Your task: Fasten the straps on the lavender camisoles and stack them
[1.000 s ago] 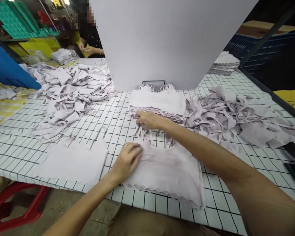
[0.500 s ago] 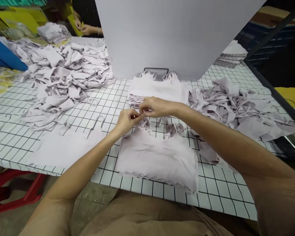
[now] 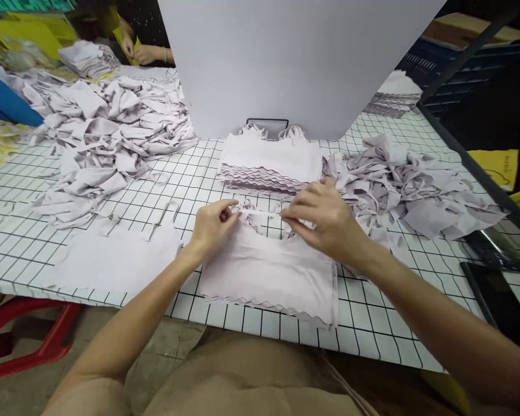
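Note:
A pale lilac strap (image 3: 260, 214) stretches level between my two hands. My left hand (image 3: 212, 225) pinches its left end between thumb and forefinger, and my right hand (image 3: 325, 216) pinches the right end. Directly below, a pile of flat camisole tops (image 3: 268, 271) lies near the table edge, wavy hems toward me, straps at the far side and partly hidden by my fingers. Behind my hands sits a taller stack of folded tops (image 3: 271, 156) with wavy edges. One more top (image 3: 117, 260) is spread flat on the left, straps pointing away.
Loose lilac garments heap up at the left (image 3: 112, 127) and right (image 3: 407, 179) of the grid-patterned table (image 3: 385, 323). A large pale panel (image 3: 260, 63) stands behind the stack. A dark phone-like object (image 3: 498, 300) lies right. Another person's hands (image 3: 143, 54) hold something yellow.
My hands were close together over the straps; now they are apart, with the right hand moved rightward and the strap drawn out between them. The view has shifted slightly.

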Demonstrator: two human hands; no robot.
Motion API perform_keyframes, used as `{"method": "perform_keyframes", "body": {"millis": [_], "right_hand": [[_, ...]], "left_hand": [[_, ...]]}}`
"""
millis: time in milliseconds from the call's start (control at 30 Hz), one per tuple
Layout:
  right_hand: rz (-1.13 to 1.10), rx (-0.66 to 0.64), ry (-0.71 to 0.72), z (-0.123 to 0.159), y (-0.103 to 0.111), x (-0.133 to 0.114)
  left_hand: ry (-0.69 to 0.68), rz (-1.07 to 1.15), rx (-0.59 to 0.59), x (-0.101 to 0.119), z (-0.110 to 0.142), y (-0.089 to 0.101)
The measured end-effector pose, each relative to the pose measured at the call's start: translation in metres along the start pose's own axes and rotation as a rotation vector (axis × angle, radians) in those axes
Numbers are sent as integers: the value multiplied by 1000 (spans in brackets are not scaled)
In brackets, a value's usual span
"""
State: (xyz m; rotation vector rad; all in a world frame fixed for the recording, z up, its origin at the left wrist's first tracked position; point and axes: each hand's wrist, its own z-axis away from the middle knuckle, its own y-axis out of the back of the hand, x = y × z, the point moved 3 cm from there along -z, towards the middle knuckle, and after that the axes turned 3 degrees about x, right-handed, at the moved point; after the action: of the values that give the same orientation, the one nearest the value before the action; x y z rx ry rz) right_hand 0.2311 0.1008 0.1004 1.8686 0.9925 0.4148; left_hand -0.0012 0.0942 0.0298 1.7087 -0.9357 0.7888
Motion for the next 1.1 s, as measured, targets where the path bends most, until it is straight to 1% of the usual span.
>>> {"method": "perform_keyframes", "body": {"millis": [33, 67, 100, 133, 167, 200, 233, 267, 333, 367, 433, 500, 533, 567, 633, 667, 700, 733, 800, 833, 867, 900, 967, 1033, 1100], "right_hand": [[52, 56, 39, 9, -1, -10], [105, 96, 73, 16, -1, -20], [156, 124, 103, 23, -3, -30], [201, 140, 131, 29, -4, -38], [234, 150, 157, 34, -6, -45], [256, 158, 181, 38, -7, -52], [272, 165, 200, 42, -8, -58], [284, 173, 217, 46, -9, -64], [303, 186, 237, 54, -9, -74], [303, 186, 244, 58, -10, -79], [236, 153, 252, 66, -10, -86], [39, 96, 204, 72, -10, -88], [-98, 68, 134, 73, -10, -85], [-240, 43, 29, 73, -10, -81], [-506, -17, -249, 70, -16, -67], [-635, -74, -387, 68, -21, -60], [-769, -157, -502, 65, -27, -54], [-909, -262, -580, 61, -34, -51], [-1164, -457, -659, 52, -46, -48], [-1254, -511, -684, 47, -50, -47], [-1317, -523, -713, 43, -53, -45], [-1359, -496, -752, 38, -54, -42], [-1410, -390, -836, 31, -56, -37], [-1442, -294, -893, 25, -56, -32], [-1460, -231, -926, 21, -58, -29]], "left_hand": [[73, 45, -46, 5, 10, 3], [169, 127, -142, 11, 22, 4], [285, 241, -275, 17, 36, 2], [410, 373, -407, 23, 50, -2], [539, 515, -507, 29, 64, -8], [657, 662, -568, 35, 77, -14], [756, 807, -580, 40, 87, -21], [833, 944, -552, 44, 95, -29], [914, 1151, -440, 47, 103, -42], [927, 1210, -380, 47, 105, -46], [931, 1249, -289, 44, 105, -51], [929, 1237, -258, 41, 103, -51], [930, 1226, -260, 40, 102, -50], [933, 1214, -270, 40, 101, -49], [933, 1190, -308, 39, 98, -47], [931, 1178, -331, 39, 95, -46], [928, 1165, -350, 39, 93, -46], [923, 1148, -364, 39, 89, -46], [918, 1108, -386, 38, 82, -45], [916, 1091, -402, 38, 79, -44], [916, 1082, -426, 38, 76, -43], [916, 1082, -456, 37, 75, -41], [915, 1100, -506, 37, 76, -37], [913, 1112, -504, 36, 81, -33], [906, 1093, -468, 34, 86, -29]]}}
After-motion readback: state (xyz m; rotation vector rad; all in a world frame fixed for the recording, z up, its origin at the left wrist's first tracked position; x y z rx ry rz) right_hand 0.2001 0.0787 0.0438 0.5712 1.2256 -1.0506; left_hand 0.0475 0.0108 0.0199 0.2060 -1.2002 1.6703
